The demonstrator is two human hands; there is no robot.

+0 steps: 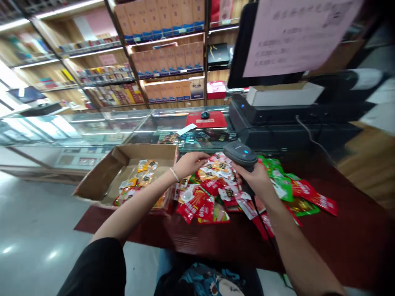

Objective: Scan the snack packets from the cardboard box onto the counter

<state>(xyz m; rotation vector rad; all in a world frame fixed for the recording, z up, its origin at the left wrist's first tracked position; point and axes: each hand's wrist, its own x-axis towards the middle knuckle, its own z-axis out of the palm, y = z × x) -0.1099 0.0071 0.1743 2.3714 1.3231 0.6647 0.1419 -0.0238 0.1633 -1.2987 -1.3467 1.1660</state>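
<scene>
My right hand is wrapped round the handle of a dark barcode scanner, whose small blue light is lit. The scanner is held over a heap of snack packets in red, white and orange. At the left side of that heap, my left hand has its fingers bent down onto the packets; its fingertips are partly hidden, so what they hold cannot be made out. Close by my left wrist is an open cardboard box with several orange and red packets inside.
Green and red packets lie right of the scanner on the dark red tabletop. A black monitor with a pink sheet stands behind. A mouse rests on a red pad atop the glass counter. The scanner's cable hangs toward me.
</scene>
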